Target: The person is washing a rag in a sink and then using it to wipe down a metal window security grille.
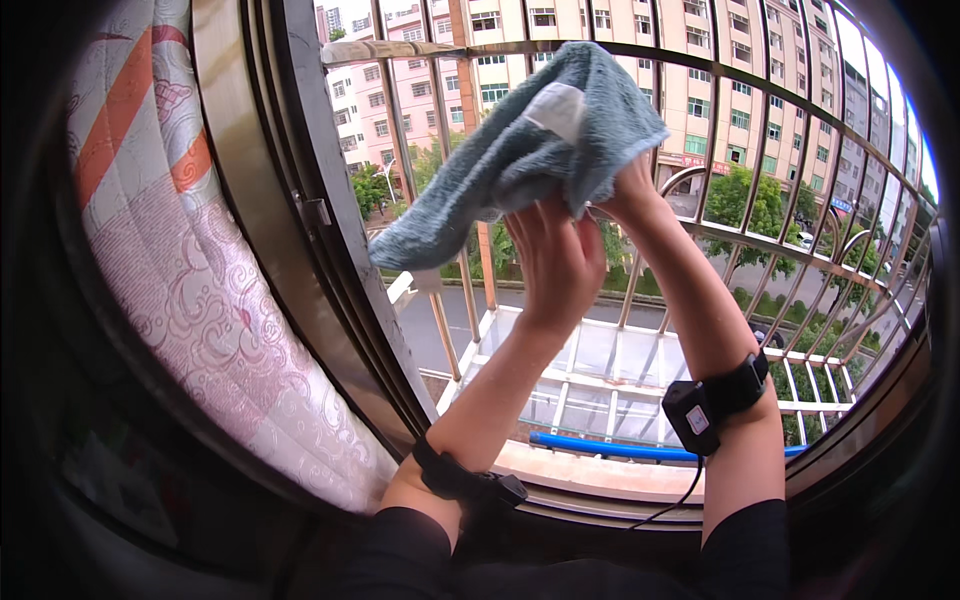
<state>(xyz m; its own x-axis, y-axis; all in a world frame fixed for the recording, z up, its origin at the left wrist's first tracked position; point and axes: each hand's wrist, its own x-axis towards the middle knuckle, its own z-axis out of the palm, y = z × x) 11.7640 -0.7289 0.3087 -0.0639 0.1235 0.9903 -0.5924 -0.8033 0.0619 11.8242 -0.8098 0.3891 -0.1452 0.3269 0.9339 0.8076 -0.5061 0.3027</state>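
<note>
A blue-grey terry cloth (517, 161) with a white label (556, 111) is raised in front of the barred window opening. My left hand (559, 262) grips its lower fold from below, the fingertips covered by fabric. Behind the cloth's right side, my right hand (636, 180) holds it too, and most of those fingers are hidden. One long corner of the cloth trails down to the left, towards the dark window frame (341, 202).
A patterned curtain (217, 300) hangs at the left, beside the frame with its metal latch (313, 208). Outside stands a metal security grille (720, 69). Low down, a blue pipe (615, 448) runs above the sill (600, 472). A cable (679, 502) hangs from the device on my right arm.
</note>
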